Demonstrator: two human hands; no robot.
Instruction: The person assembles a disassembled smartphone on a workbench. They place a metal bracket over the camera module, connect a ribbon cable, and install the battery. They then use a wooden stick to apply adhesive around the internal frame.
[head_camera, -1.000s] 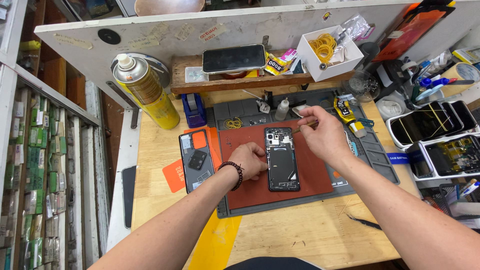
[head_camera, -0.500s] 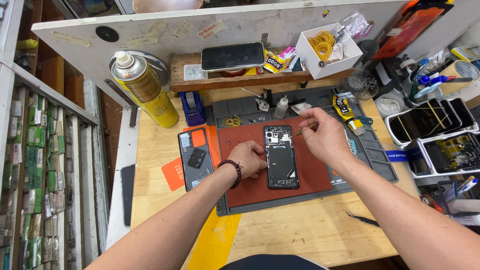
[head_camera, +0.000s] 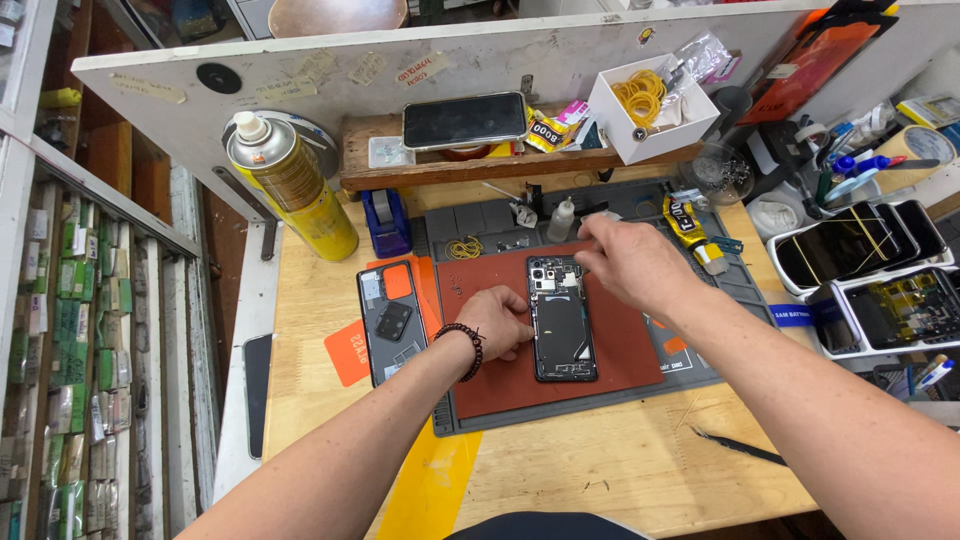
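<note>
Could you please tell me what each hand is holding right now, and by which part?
The left hand steadies the opened phone by its left edge. The right hand pinches something small above the phone's top; what it is cannot be told.

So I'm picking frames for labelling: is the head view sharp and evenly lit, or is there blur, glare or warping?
Head view: bright, even light with soft shadows; opened phone and left hand sharp, right hand slightly motion-blurred; mild glare on the spray can; wide-lens bending at the edges.
</note>
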